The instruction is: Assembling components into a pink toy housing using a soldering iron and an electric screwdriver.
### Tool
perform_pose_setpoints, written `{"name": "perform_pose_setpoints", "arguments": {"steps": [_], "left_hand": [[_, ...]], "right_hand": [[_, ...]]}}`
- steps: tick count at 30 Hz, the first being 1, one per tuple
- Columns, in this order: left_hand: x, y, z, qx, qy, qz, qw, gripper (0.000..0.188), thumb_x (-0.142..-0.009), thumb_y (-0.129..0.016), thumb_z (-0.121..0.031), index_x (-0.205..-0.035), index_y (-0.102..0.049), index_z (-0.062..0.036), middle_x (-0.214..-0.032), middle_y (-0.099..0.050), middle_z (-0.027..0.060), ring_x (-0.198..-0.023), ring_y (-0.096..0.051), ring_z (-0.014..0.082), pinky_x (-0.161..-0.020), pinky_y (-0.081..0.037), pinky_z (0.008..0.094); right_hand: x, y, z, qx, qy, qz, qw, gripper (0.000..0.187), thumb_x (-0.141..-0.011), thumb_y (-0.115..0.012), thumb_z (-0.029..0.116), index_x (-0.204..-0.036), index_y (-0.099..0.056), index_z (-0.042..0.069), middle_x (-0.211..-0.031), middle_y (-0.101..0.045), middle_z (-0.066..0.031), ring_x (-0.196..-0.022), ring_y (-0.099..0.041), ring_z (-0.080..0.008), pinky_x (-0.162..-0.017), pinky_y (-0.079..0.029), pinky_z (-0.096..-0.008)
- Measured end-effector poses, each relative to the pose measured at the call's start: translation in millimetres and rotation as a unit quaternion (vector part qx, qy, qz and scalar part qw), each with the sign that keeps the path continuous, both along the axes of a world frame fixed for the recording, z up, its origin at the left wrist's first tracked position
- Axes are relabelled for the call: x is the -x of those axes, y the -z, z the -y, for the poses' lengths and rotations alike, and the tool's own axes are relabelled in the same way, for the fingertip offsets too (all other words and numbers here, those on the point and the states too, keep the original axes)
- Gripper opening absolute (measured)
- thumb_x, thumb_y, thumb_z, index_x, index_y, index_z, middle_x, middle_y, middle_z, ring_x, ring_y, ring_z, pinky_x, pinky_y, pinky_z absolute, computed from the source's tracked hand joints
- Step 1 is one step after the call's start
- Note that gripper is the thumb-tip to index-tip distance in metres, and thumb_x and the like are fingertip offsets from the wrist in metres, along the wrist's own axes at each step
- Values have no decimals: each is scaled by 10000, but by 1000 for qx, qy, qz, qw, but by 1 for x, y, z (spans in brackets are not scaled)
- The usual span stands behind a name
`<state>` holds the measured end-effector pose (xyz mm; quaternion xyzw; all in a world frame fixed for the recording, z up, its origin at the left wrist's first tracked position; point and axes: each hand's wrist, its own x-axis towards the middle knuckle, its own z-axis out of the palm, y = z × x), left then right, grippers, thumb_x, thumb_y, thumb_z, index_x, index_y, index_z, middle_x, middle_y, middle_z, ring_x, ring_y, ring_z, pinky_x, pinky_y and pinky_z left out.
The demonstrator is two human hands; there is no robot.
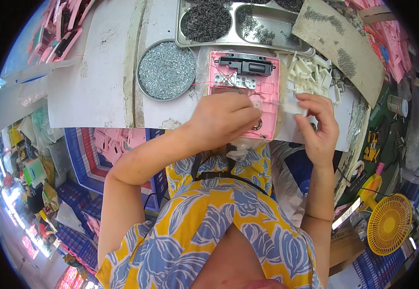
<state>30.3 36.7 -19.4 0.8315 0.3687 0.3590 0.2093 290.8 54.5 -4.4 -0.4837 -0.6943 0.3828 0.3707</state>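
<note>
Just beyond the person's lap, on the white work surface (108,91), a pink casing (269,87) lies open side up, its longer axis running away from the body. The left hand (228,113) is the nearer one: it reaches in from the left over the casing's near half, fingertips bunched and covering part of the inside. The right hand (321,123) stands apart from it, just off the casing's right side, thumb and forefinger curled about a pale piece (294,107); with blur there and the left fingertips hidden, I cannot tell whether either hand is clamped on anything.

Left of the lap and lower, a blue basket (80,161) holds pink parts (115,142). Within the casing, shiny metal plates (240,81) with thin wires sit midway along, and a black module (248,65) lies crosswise at the far end. Beside its left edge a round tin (167,99) is full of small silvery screws (166,70); beside its right edge is a loose heap of white parts (310,72).

Farthest off, a steel tray (233,21) has dark springs (205,24) heaped in its left compartment and fewer in the next, with a spring-strewn board (328,38) at its right end.
</note>
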Motion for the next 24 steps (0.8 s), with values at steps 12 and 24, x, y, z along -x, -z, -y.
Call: {"name": "perform_pose_setpoints", "arguments": {"steps": [12, 24], "left_hand": [[15, 23, 20, -5, -19, 44, 999, 294, -750, -807, -72, -1020, -689, -80, -1007, -686, 77, -803, -668, 265, -644, -517, 369], [12, 19, 12, 6, 9, -20, 1000, 268, -772, -772, -121, -1004, -644, -80, -1227, -702, 80, -826, -669, 245, -650, -530, 355]], "right_hand": [[25, -9, -20, -216, -144, 228, 939, 278, -693, -816, 71, -954, -718, 76, -956, -657, -52, -926, -556, -287, -802, -469, -387], [31, 22, -22, -146, -145, 116, 972, 236, -724, -808, 117, -942, -728, 75, -991, -677, -61, -905, -593, -271, -787, -472, -382]]}}
